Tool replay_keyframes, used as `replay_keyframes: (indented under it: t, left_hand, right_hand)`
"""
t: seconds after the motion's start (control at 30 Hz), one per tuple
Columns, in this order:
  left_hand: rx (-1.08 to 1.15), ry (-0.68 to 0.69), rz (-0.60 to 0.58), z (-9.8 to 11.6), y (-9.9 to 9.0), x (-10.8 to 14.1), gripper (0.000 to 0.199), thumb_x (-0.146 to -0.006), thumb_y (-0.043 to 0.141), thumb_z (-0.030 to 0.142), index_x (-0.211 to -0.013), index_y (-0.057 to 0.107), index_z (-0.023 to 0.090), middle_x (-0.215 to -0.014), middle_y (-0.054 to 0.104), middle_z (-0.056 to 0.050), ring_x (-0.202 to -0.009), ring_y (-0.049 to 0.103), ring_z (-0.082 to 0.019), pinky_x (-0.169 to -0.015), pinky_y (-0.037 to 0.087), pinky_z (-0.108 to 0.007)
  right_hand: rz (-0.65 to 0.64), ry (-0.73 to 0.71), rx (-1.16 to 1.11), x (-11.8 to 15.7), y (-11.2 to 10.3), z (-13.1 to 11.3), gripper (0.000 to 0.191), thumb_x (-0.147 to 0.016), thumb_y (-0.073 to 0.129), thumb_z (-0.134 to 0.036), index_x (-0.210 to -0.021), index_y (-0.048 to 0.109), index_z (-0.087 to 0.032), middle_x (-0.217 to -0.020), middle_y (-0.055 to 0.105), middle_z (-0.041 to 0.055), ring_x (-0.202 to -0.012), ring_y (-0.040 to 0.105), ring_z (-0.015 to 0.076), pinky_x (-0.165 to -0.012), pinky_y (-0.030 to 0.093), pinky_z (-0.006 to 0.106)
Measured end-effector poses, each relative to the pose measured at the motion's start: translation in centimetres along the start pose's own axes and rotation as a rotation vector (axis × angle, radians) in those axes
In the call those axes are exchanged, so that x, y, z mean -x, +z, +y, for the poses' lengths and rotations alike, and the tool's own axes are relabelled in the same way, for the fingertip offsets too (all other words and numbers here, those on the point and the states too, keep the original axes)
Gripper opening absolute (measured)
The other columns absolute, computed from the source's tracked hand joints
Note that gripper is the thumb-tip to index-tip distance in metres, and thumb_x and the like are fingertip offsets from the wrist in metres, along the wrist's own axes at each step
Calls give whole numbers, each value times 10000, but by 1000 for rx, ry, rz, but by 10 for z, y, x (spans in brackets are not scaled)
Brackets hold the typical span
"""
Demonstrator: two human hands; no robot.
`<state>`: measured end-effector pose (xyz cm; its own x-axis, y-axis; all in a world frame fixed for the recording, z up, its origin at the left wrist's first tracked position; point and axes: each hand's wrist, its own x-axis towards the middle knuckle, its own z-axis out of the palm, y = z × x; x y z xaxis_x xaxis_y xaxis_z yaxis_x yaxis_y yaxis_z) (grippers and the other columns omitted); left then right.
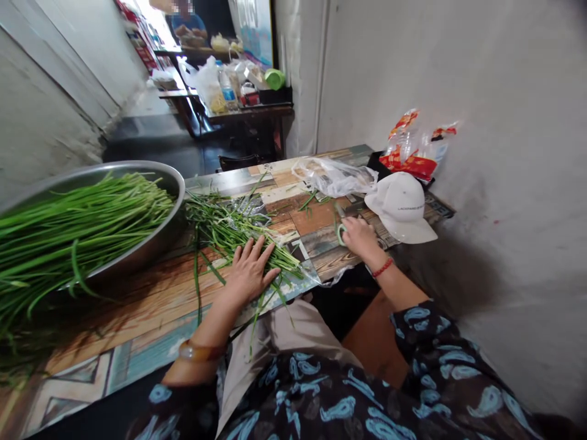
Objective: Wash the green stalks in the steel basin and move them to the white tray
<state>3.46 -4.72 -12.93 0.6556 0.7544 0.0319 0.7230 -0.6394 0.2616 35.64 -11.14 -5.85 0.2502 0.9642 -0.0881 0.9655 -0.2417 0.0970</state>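
Note:
My left hand [251, 270] lies with fingers spread on a loose heap of green chives [229, 223] on the table. Some stems poke out past its fingers toward the table's front edge. Over to the right, my right hand [361, 237] grips a pair of scissors [340, 234] with pale green handles, low over the tabletop. Part of the scissors is hidden under the fingers. A large metal basin [178, 177] at the left is heaped with long chives [105, 211].
A white cap [398, 205] sits right of my right hand, before a red-and-clear plastic package [413, 150]. A clear plastic bag [334, 175] lies at the table's [279, 211] far side. Beyond, a person [189, 27] is behind another table with bags and a bottle [227, 88].

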Motion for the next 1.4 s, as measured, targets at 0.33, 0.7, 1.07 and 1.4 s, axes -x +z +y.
replay_keyframes:
  t: [0.33, 0.7, 1.07, 1.4]
  left_hand:
    - [8, 10, 120, -1, 10, 10, 618, -962, 544, 495, -1514, 522, 219, -1643, 387, -147, -1515, 336, -399, -1220, 274, -610]
    - [89, 15, 135, -4, 10, 11, 620, -955, 551, 514, -1514, 518, 249, -1645, 394, -126, -1514, 343, -388, -1223, 273, -596]
    - [706, -180, 402, -15, -2, 11, 688, -959, 493, 596, -1504, 472, 175, -1559, 486, -195, -1440, 463, -330, -1177, 382, -552]
    - [1659, -602, 431, -16, -40, -7, 753, -640, 860, 350, -1318, 581, 178, -815, 678, 4, -599, 569, -103, -561, 445, -218]
  right_hand:
    - [135, -213, -130, -5, 2, 13, 454, -899, 534, -179, -1340, 637, -198, -1363, 672, 110, -1206, 598, 261, -1008, 466, 381]
    - [418, -69, -110, -78, -21, 59, 676, -901, 592, -302, -1541, 436, -154, -1558, 483, 184, -1403, 452, 356, -1129, 379, 527]
    - [299, -496, -533, -40, -26, -105, 552, -939, 415, -106, -1435, 605, -255, -1222, 653, 86, -1085, 628, 247, -973, 530, 335]
    - [-75, -1057, -982, 41, -24, -135, 405, -947, 636, -440, -1322, 690, -295, -1239, 715, 63, -1122, 683, 246, -1026, 540, 379]
